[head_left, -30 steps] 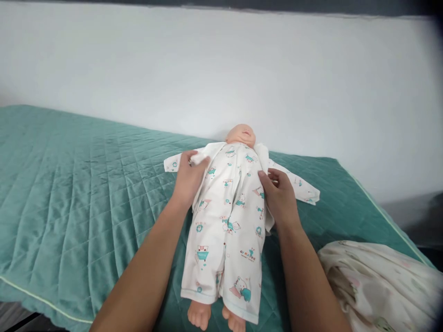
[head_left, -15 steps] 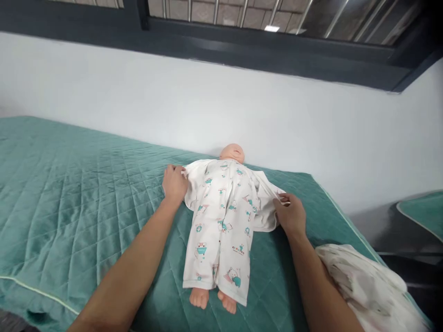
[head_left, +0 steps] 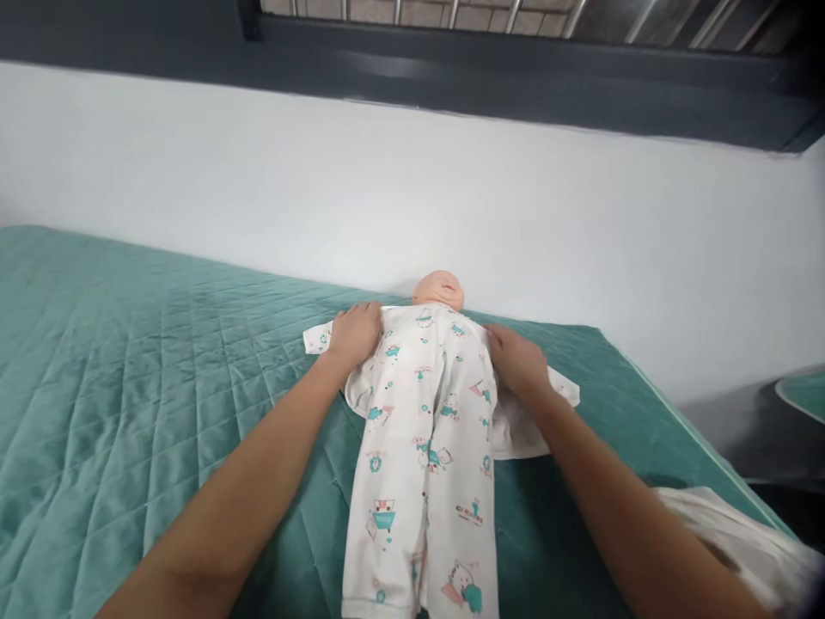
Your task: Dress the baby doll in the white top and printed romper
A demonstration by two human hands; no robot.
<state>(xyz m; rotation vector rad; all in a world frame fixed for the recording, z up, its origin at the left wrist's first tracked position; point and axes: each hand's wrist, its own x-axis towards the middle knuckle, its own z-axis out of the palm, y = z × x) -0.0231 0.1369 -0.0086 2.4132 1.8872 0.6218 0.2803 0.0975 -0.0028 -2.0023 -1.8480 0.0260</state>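
Note:
A baby doll point(head_left: 438, 291) lies on its back, head near the wall. White printed baby clothes point(head_left: 429, 430) cover its body and legs; the feet are out of view. My left hand point(head_left: 357, 334) is closed on the cloth at the doll's shoulder on the left, and a printed sleeve point(head_left: 318, 338) sticks out beyond it. On the other side my right hand point(head_left: 517, 357) grips the edge of the clothes near the shoulder. White cloth spreads out beneath and beyond that wrist. The fingertips of both hands are partly hidden.
The bed has a green quilted cover point(head_left: 161, 361) and meets a white wall point(head_left: 412, 189). A crumpled white cloth point(head_left: 741, 533) lies at the lower right, partly behind my forearm. A dark window frame point(head_left: 451, 69) runs above.
Both hands have moved inward to the doll's shoulders. Sleeves now lie spread outward on both sides. The view has come closer, and the doll's feet have left it.

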